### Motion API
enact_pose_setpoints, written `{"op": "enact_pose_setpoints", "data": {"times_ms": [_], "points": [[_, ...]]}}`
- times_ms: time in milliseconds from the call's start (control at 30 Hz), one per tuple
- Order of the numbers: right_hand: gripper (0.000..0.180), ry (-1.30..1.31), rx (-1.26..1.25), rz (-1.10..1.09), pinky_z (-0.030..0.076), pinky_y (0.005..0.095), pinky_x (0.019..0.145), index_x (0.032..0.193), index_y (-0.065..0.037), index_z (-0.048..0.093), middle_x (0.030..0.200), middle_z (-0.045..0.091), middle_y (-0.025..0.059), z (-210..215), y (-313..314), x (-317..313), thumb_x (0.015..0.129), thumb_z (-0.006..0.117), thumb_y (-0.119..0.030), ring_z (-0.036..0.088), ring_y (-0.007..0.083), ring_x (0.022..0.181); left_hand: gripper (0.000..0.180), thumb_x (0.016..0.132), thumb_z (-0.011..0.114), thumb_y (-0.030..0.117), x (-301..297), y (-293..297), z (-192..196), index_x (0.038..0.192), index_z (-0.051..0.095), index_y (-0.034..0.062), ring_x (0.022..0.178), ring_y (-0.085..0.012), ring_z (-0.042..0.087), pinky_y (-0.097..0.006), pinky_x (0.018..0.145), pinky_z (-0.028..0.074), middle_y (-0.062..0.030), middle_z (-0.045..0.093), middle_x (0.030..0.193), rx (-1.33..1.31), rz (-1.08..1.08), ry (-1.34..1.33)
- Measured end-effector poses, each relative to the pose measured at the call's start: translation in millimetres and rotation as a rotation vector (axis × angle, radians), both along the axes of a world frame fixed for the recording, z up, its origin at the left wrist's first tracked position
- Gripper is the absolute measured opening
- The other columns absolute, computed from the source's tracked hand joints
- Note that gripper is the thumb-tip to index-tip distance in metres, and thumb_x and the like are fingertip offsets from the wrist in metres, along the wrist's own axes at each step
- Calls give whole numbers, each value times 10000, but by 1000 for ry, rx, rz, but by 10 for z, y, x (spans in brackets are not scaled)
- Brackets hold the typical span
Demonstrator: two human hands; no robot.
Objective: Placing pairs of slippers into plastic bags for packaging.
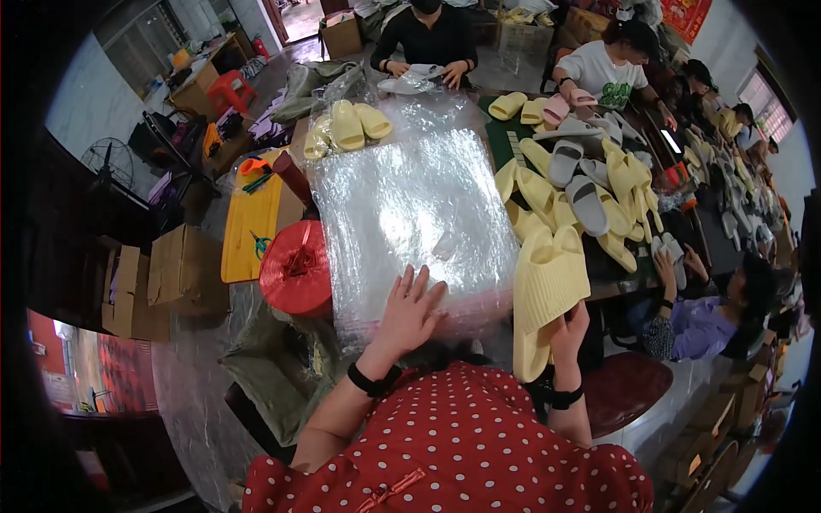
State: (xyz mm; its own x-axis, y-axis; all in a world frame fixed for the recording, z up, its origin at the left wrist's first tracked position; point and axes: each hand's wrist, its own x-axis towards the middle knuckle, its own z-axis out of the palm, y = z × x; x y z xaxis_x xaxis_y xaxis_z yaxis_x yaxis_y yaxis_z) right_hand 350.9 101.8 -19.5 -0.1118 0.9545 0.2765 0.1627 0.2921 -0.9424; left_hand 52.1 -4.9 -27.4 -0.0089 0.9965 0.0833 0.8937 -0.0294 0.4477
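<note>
A thick stack of clear plastic bags (410,188) lies in front of me. My left hand (409,312) rests flat on its near edge, fingers spread, holding nothing. At the right of the stack, my right hand (568,332) grips a pair of pale yellow slippers (550,286) with ribbed straps. The slippers hang upright past the table's near edge and partly hide the fingers. Just beyond them is a heap of loose yellow slippers (534,190) and grey slippers (587,205). Several more yellow slippers (347,126) sit at the far left corner of the bags.
Left of the bags are a red roll of plastic twine (296,272), scissors (261,244) and a yellow board (244,227). Cardboard boxes (190,269) stand on the floor. A person (425,38) works opposite, handling slippers; others sit along the right, near a dark red stool (629,389).
</note>
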Motion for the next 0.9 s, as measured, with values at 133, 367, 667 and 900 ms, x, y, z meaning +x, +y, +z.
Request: {"op": "enact_pose_setpoints", "data": {"times_ms": [133,367,667,900], "points": [[346,56,-56,-16,474,290,917,1258,39,540,1148,658,70,-15,-48,23,926,618,-19,627,153,1047,409,990,475,278,-63,37,5,1346,576,106,1429,-428,286,-486,1177,228,-218,474,1445,70,128,-515],[408,98,-28,-5,473,309,955,1300,47,514,1217,629,78,-5,-177,70,919,633,-43,611,172,1097,385,1031,415,242,-180,181,129,1276,620,26,1283,-252,499,-349,1121,309,-154,625,1284,70,192,-933],[395,-247,238,58,517,305,734,1187,7,635,1206,616,171,317,-350,-122,793,671,5,670,225,923,348,1004,518,260,-132,203,120,1210,672,25,665,-42,456,-214,714,408,75,483,692,130,322,-970],[359,-598,217,240,530,427,699,1104,-50,647,1013,648,178,442,-410,-422,745,669,-35,643,381,832,328,982,510,179,-143,173,252,1223,648,6,1057,-169,590,-285,915,459,-106,667,1083,-56,358,-1035]]}}
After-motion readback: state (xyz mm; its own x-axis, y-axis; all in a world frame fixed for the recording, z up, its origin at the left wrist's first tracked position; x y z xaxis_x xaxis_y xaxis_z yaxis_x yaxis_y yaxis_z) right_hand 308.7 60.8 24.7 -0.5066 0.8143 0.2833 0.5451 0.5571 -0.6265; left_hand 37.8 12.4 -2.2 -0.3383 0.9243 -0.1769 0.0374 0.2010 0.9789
